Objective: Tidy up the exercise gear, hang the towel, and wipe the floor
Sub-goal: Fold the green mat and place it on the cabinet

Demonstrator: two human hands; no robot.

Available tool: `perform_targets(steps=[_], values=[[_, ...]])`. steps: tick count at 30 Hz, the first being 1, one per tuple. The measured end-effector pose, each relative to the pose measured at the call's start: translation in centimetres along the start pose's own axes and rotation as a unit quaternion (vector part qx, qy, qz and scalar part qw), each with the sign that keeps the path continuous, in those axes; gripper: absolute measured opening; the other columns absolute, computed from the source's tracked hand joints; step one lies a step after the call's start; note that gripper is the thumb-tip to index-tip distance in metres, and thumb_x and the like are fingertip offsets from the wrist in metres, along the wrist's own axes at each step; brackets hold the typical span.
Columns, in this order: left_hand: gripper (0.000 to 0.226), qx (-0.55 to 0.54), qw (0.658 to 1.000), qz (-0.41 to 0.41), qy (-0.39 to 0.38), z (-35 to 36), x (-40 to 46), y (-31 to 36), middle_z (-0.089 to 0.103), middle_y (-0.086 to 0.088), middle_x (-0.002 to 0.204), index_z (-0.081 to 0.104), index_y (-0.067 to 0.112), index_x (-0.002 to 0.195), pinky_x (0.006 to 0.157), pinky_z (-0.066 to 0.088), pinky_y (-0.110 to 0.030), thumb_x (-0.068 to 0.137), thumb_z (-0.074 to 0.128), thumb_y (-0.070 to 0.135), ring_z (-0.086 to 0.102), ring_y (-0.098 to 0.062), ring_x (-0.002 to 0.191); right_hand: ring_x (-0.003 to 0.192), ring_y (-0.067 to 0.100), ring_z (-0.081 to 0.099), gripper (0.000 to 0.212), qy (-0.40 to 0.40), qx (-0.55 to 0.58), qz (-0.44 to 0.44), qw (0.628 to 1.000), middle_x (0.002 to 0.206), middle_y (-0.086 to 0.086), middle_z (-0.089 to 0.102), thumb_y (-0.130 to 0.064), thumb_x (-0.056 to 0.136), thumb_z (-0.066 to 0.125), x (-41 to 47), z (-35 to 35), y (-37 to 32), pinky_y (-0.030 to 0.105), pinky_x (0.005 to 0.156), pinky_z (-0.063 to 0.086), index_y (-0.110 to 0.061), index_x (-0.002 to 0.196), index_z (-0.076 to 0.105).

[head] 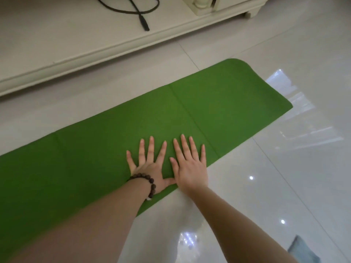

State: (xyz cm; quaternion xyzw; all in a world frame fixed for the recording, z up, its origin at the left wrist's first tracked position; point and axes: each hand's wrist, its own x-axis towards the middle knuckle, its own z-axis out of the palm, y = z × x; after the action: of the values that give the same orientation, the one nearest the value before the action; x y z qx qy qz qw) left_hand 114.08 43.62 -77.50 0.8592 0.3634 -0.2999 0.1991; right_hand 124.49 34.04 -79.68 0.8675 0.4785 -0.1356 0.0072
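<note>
On the mat (171, 114), near its front edge, your left hand (150, 164) and right hand (190, 168) lie flat, fingers spread, holding nothing; press evenly, fold along the crease.

Two bare forearms, no sleeves in view as far up as the frame's lower edge. Left hand (150, 164) and right hand (190, 166) ungloved, no rings visible on any finger, nails short and unpainted. Around the left wrist, a bracelet (150, 184) of round, dark brown beads, wood-like in finish, strung closely in a single loop; at its underside, one small pale bead or tassel end just showing below the wrist. Right wrist unadorned: no watch, no band. Nearest part of the left forearm soft and blurred at the bottom left, detail there too indistinct to tell.
</note>
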Motion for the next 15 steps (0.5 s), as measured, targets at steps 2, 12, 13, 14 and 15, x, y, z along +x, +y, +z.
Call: perform_targets(steps=[2,12,13,14,15], values=[[0.113,-0.005,1.000,0.012,0.008,-0.3,-0.6,-0.1,-0.046,-0.002,0.146,-0.033,0.039,0.140,0.106,-0.015,-0.068,0.066,0.034,0.091,-0.039,-0.031,0.136,0.145,0.017,-0.017,0.056,-0.007,-0.012,-0.013,1.000,0.158,-0.007,-0.008,-0.050,0.098,0.005,0.1,-0.2,0.0,0.052,0.117,-0.006,-0.032,0.150,-0.003],[0.092,-0.078,0.949,-0.203,0.229,11.0,-14.8,-15.2,-0.004,-0.013,0.160,0.005,0.025,0.154,0.111,0.002,-0.068,0.081,0.010,0.082,-0.007,-0.032,0.147,0.145,0.018,-0.015,0.059,-0.012,-0.045,-0.009,0.999,0.159,-0.005,-0.012,-0.051,0.095,-0.005,0.1,0.2,-0.3,0.052,0.117,-0.005,-0.030,0.150,-0.008],[0.092,-0.083,0.950,-0.216,0.211,12.0,-15.4,-16.0,-0.001,-0.012,0.160,0.008,0.026,0.154,0.111,0.004,-0.068,0.081,0.008,0.082,-0.005,-0.033,0.147,0.146,0.017,-0.014,0.059,-0.013,-0.050,-0.007,0.999,0.159,-0.005,-0.012,-0.051,0.095,-0.004,0.1,0.1,-0.5,0.054,0.116,-0.004,-0.030,0.150,-0.008],[0.092,-0.080,0.951,-0.221,0.200,12.6,-15.7,-16.3,0.000,-0.012,0.160,0.008,0.027,0.154,0.111,0.005,-0.068,0.081,0.006,0.082,-0.004,-0.033,0.147,0.146,0.017,-0.013,0.059,-0.020,-0.054,0.004,0.998,0.159,-0.004,-0.012,-0.051,0.095,-0.001,0.1,-0.1,-0.7,0.056,0.116,-0.003,-0.029,0.150,-0.007],[0.092,-0.076,0.952,-0.222,0.199,12.9,-15.8,-16.4,0.001,-0.012,0.160,0.006,0.028,0.154,0.111,0.004,-0.068,0.080,0.005,0.082,-0.004,-0.033,0.147,0.146,0.018,-0.013,0.059,-0.026,-0.056,0.024,0.998,0.159,-0.004,-0.012,-0.049,0.096,0.001,-0.2,-0.4,-1.0,0.059,0.115,-0.001,-0.028,0.151,-0.007]])
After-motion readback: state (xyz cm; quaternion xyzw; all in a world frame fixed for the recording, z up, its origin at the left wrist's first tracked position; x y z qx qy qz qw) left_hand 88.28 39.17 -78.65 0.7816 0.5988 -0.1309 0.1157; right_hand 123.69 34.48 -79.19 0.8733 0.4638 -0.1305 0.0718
